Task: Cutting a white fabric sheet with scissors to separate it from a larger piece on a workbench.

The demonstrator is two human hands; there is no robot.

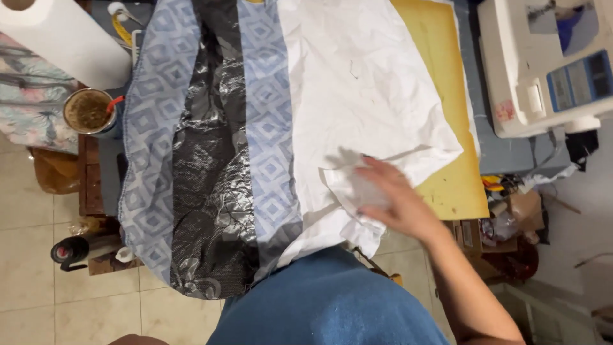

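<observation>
A large piece of patchwork cloth lies spread over a table: a white crumpled panel point(357, 83), light blue diamond-patterned strips point(150, 128) and a shiny black strip point(207, 172). My right hand point(389, 195) lies flat, fingers spread, on a small white piece point(351, 185) at the white panel's near edge. A yellow board point(447, 185) lies under the cloth at the right. My left hand is out of view.
A white sewing machine point(543, 64) stands at the far right. A paper towel roll point(64, 38) and a cup of brown drink point(88, 110) sit at the left. Clutter and boxes point(511, 217) fill the floor at right. Tiled floor point(38, 275) lies below.
</observation>
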